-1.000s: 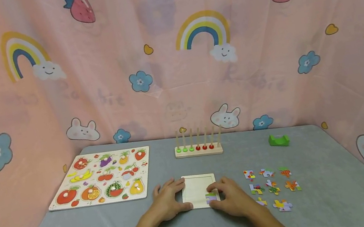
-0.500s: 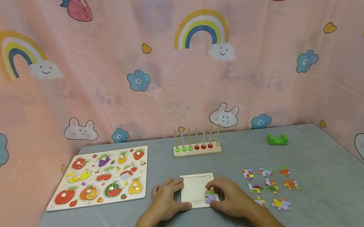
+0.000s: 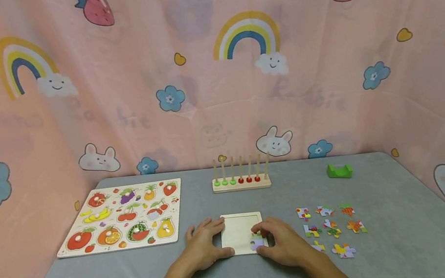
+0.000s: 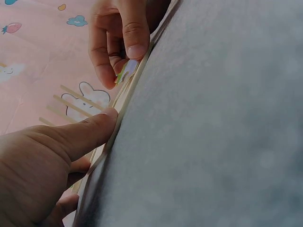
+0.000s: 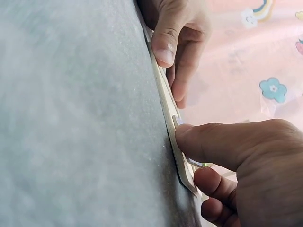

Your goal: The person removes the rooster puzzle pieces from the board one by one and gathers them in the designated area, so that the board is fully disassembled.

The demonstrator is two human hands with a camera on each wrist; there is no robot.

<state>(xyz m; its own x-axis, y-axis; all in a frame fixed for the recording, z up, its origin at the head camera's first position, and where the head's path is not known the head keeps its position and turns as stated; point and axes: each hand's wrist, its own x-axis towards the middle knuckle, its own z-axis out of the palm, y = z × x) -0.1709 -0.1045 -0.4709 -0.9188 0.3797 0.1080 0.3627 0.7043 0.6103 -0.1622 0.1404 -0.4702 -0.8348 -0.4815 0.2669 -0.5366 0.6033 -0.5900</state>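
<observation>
A small square wooden puzzle tray [image 3: 234, 229] lies on the table in front of me. My left hand [image 3: 205, 247] holds it by the left side, thumb at the near edge and fingers toward the far left corner. At the tray's near right corner, my right hand [image 3: 284, 243] pinches a purple and green jigsaw piece [image 3: 256, 243] between thumb and fingers. In the right wrist view the piece [image 5: 178, 121] looks slightly tilted against the tray rim. Fingers partly cover it. Several loose jigsaw pieces [image 3: 333, 232] lie in rough rows right of my right hand.
A fruit peg puzzle board [image 3: 118, 219] lies at the left. A bead-and-peg counting rack [image 3: 241, 184] stands at the back, and a green curved block [image 3: 340, 171] sits at the back right. A patterned pink curtain [image 3: 213, 111] hangs behind the table.
The right fingers and the jigsaw piece shift slightly at the tray's corner, with less of the green part showing. The left hand stays on the tray.
</observation>
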